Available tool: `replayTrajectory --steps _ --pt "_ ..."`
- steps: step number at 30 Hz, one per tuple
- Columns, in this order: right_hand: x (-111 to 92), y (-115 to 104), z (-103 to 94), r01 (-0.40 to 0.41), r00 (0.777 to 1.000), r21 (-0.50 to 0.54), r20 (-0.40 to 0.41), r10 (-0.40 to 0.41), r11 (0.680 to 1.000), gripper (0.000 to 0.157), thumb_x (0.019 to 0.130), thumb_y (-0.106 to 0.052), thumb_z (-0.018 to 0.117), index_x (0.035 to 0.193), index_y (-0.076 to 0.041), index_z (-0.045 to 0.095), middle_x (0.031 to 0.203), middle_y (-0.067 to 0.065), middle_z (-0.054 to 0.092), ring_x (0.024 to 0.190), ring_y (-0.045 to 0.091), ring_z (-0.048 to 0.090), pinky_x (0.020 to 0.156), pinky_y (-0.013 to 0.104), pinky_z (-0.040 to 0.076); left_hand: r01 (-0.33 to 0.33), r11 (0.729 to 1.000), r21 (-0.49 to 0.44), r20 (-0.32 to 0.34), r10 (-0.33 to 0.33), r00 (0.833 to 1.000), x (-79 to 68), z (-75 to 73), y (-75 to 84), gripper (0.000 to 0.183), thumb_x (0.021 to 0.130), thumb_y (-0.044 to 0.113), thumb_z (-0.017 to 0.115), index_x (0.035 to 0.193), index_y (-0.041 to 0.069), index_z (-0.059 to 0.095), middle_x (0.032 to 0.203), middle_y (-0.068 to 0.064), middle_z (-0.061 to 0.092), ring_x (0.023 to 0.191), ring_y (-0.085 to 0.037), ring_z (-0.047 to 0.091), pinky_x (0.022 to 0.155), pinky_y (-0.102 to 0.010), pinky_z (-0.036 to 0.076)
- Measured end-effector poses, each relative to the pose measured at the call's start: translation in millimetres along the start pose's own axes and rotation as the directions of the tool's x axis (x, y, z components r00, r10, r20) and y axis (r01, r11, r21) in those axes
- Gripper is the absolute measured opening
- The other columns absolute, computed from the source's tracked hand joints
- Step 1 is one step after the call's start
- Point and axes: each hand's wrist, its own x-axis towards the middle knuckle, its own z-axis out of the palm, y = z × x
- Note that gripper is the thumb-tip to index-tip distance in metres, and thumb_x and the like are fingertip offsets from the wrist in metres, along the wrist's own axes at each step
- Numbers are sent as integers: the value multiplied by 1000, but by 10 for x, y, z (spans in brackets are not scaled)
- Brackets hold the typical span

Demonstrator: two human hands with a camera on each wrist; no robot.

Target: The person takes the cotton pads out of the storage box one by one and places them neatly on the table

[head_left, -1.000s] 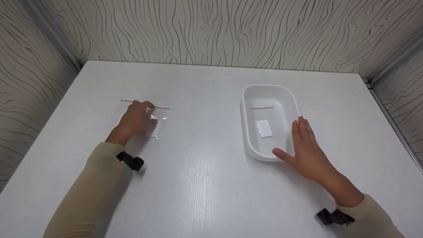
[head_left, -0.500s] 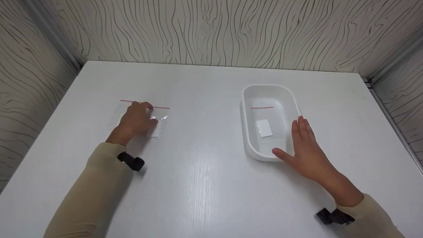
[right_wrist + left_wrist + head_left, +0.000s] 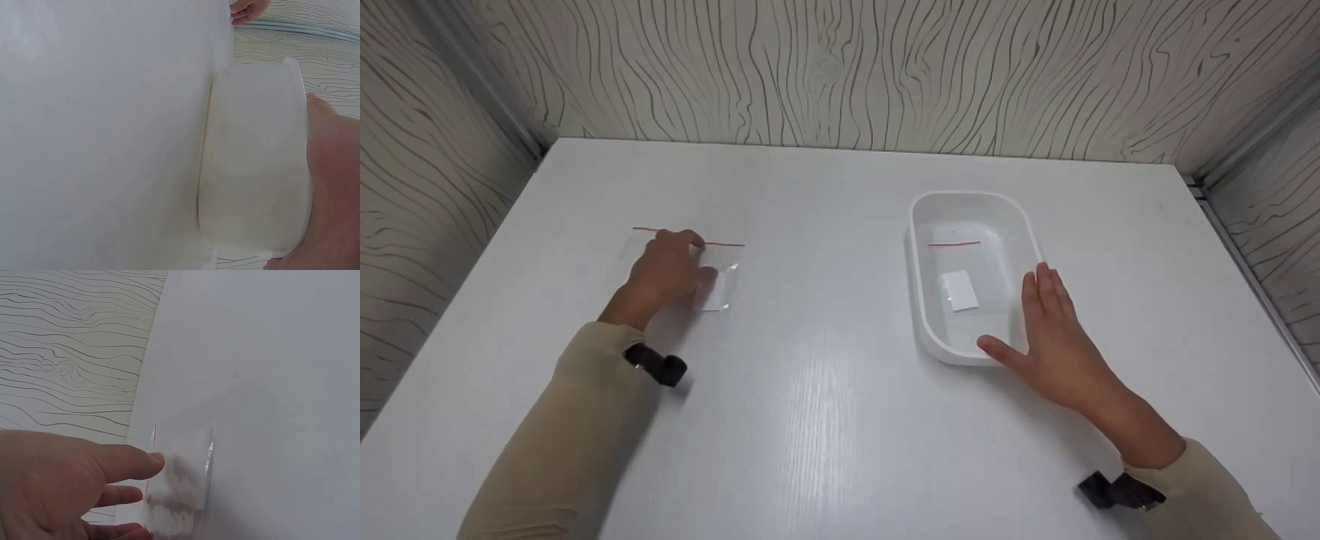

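Note:
My left hand [image 3: 664, 266] lies over clear plastic zip bags [image 3: 725, 283] with red closure strips, on the left of the table. Its bent fingers reach the strip, and its thumb rests over the bag nearer the middle, apart from the forefinger. In the left wrist view the thumb [image 3: 138, 461] overlaps the bag [image 3: 188, 467]; much of the bags is hidden below the hand. My right hand [image 3: 1061, 352] rests at the near right corner of a white plastic tub [image 3: 931, 352], fingers straight along its right rim, thumb over the near rim. Inside lies another red-stripped bag with a white label [image 3: 961, 291].
Both sit on a white table [image 3: 810, 420]. A wall panel with a wood-grain pattern [image 3: 840, 75] stands along the far edge, with similar panels at left and right. A black wrist camera [image 3: 660, 366] sits on the left sleeve.
The bag under my left hand has shifted slightly left, and its crinkled right edge lies flatter. My right hand and the tub have stayed in place.

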Motion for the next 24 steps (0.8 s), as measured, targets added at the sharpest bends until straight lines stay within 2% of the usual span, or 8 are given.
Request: replayTrajectory --steps 11,20,24 --pt "-1 24 20 24 999 -5 -23 -24 1000 113 95 -60 63 156 14 3 165 30 -8 153 44 -10 120 62 12 4 1000 -16 -22 -4 1000 -35 -95 43 53 102 25 58 146 0 45 144 -30 41 115 -39 51 101 -56 45" --pt "2 13 3 14 1000 -9 -6 -14 1000 114 95 -61 62 156 13 1 165 29 -11 153 44 -12 118 65 14 -36 999 -28 -48 35 998 -68 -188 58 51 104 25 55 147 -1 45 150 -27 42 129 -42 49 107 -59 40" --pt "1 18 14 18 1000 -10 -6 -18 1000 114 95 -61 62 156 13 1 165 29 -10 153 44 -11 118 65 14 -53 997 -47 -61 50 997 -88 -226 60 50 104 25 54 146 -2 47 148 -28 46 128 -43 50 105 -58 42"
